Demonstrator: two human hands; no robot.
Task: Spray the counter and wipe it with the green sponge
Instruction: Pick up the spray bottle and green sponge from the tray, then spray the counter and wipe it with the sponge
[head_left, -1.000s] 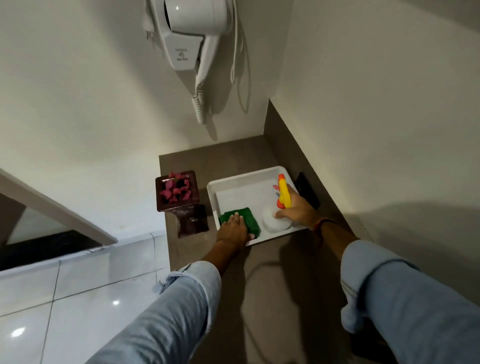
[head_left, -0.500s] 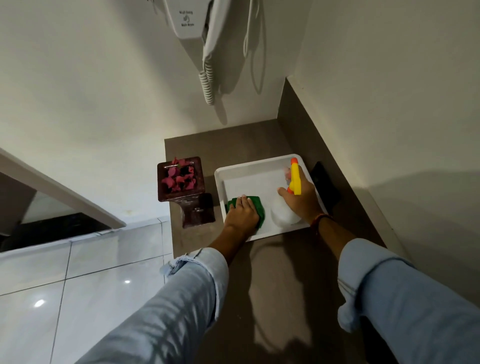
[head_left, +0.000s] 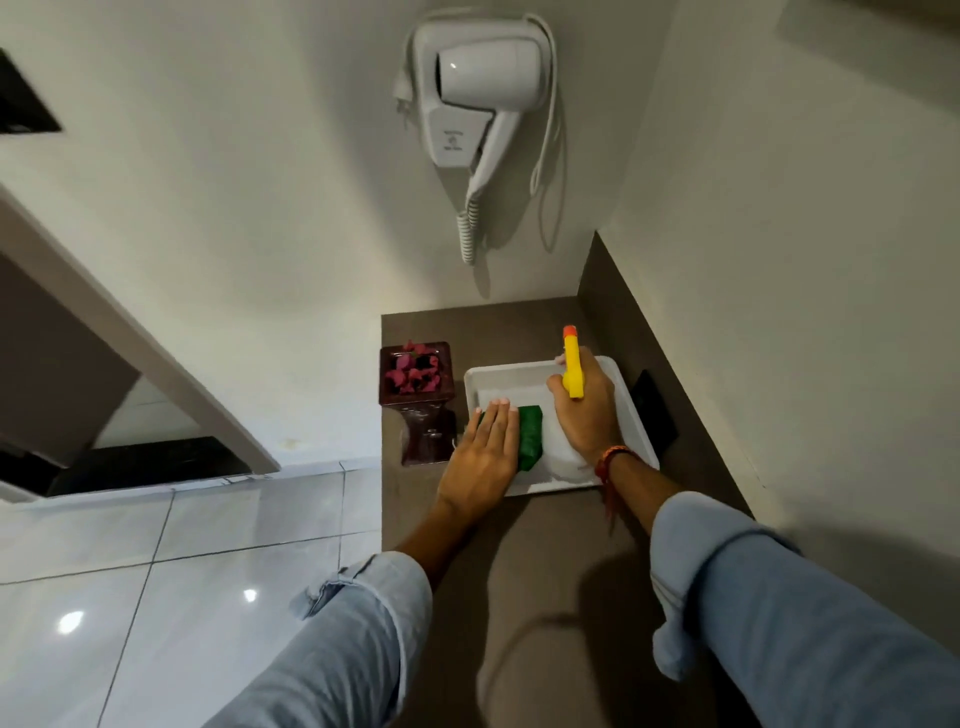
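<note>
The left hand (head_left: 485, 457) is lying flat on the sponge (head_left: 531, 436), its fingers (head_left: 496, 415) pressed together and straight, covering the sponge's left part; the sponge is sitting inside the tray (head_left: 641, 431) on the desk (head_left: 519, 571), its green edge showing just right of those fingers; the right hand (head_left: 584, 410) is wrapping its fingers around the sprayer (head_left: 572, 364), the yellow head and orange tip sticking up above the knuckles, the white bottle mostly hidden under the palm; a dark vase (head_left: 418, 395) of pink petals is standing just left of the left fingers, outside the tray; a dryer (head_left: 478, 93) is hanging on the wall beyond
</note>
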